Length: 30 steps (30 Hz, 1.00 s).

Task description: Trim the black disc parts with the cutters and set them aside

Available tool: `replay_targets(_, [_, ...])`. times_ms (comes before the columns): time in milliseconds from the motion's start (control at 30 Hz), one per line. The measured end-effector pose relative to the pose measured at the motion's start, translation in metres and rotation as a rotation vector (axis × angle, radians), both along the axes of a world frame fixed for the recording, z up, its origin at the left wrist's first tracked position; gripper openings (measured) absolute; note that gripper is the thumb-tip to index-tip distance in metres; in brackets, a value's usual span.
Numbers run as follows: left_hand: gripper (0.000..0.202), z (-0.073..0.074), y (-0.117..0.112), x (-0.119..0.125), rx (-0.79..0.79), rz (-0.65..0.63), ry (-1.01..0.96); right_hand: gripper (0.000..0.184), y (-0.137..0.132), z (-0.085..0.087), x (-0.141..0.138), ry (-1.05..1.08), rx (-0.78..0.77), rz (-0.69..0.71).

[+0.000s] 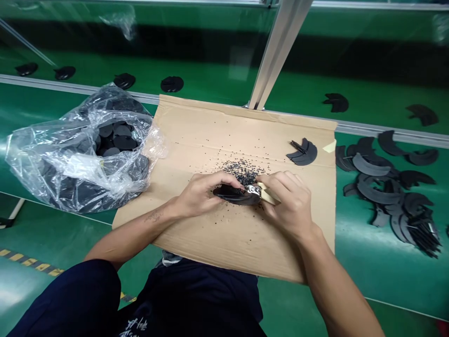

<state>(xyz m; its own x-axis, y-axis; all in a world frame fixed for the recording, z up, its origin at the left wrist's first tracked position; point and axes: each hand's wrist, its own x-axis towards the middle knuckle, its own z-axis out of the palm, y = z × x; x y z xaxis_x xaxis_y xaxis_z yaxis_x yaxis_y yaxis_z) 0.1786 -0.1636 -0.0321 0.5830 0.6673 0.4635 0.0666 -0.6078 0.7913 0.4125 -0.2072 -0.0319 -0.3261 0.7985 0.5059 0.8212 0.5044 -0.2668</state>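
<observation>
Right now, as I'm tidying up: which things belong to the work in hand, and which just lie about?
In use: black part in left hand; pale-handled tool in right hand; black shavings; cardboard sheet.
Lying about: bag of black pieces; crescent pile; pieces on belt.

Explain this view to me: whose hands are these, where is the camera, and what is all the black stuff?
No machine here: a person's two bare hands, filmed from a camera on their head looking down. The left hand holds a black curved piece; the right hand holds a small beige-handled tool against it. They work over a cardboard sheet strewn with black crumbs. A clear plastic bag of black pieces lies left; a pile of crescent pieces lies right on the green table.
</observation>
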Motion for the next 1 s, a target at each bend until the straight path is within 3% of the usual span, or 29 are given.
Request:
replay_targets(433, [0.022,0.0,-0.001,-0.003,0.01,-0.061,0.017,0.01,-0.001,0.007,0.0,-0.037,0.083,0.046])
replay_targets(800, [0.02,-0.005,-0.004,-0.002,-0.02,-0.035,-0.027,0.01,-0.006,0.005,-0.006,-0.133,0.208,-0.029])
replay_targets(900, [0.018,-0.006,-0.005,0.0,-0.004,-0.032,-0.022,0.011,-0.007,0.004,-0.009,-0.109,0.181,-0.027])
replay_targets(1000, [0.021,0.006,-0.002,-0.007,0.013,-0.028,0.059,0.018,-0.006,0.001,-0.007,0.053,0.063,0.034])
